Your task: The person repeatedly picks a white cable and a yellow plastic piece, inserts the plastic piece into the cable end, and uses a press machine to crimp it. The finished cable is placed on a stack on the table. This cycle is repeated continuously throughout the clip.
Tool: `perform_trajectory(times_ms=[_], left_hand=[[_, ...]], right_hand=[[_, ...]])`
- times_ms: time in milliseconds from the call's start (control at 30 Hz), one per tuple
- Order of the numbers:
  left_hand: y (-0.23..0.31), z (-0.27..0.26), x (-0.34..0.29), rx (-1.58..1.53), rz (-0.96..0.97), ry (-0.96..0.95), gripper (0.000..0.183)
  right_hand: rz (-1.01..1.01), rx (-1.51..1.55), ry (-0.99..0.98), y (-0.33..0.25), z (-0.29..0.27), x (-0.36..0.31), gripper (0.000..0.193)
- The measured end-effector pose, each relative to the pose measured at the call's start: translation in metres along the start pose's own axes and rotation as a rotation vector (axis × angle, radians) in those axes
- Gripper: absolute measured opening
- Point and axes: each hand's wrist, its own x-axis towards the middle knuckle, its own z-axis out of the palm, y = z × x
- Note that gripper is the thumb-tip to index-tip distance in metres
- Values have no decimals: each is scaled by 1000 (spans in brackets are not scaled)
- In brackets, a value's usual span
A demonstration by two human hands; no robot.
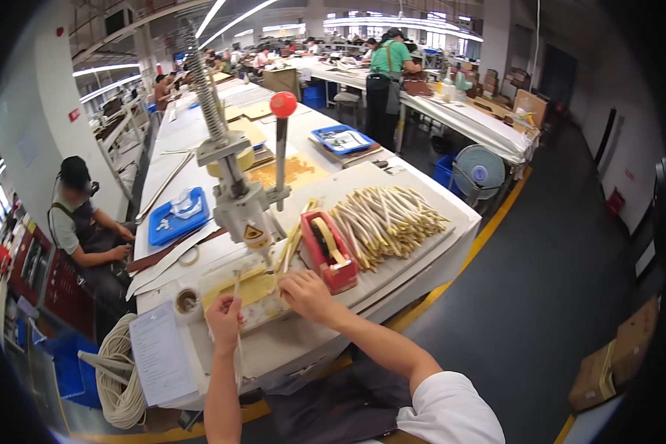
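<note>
White worktable (413, 175) under hands (226, 318), grey floor (510, 296)

Head-worn fisheye view, facing down and forward, hands (308, 294) close below, workbench (431, 194) stretching ahead

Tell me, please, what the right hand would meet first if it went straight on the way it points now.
Probably the yellow pad beneath the press, just ahead of the right hand; depth is unclear, so it might pass above.
</note>
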Motion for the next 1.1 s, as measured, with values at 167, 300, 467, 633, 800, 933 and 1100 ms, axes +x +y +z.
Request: perform_trajectory(times_ms=[167,300,467,633,800,933,1100], left_hand=[[9,5,-3,25,-10,1,15],[13,6,-8,-10,-22,8,13],[15,2,-9,9,-21,26,15],[11,6,-6,-95,-15,5,16],[8,1,-5,-44,14,-20,17],[6,-1,-2,-17,14,-45,17],[29,-2,-42,-221,-22,-50,16]], right_hand=[[81,242,243,-39,-81,-9,30],[293,301,418,-44,-159,-20,23],[437,88,612,23,-229,-7,18],[463,-151,484,89,-223,14,10],[383,-316,207,109,-188,36,8],[435,-542,-76,112,-176,30,11],[450,-184,-18,46,-171,37,14]])
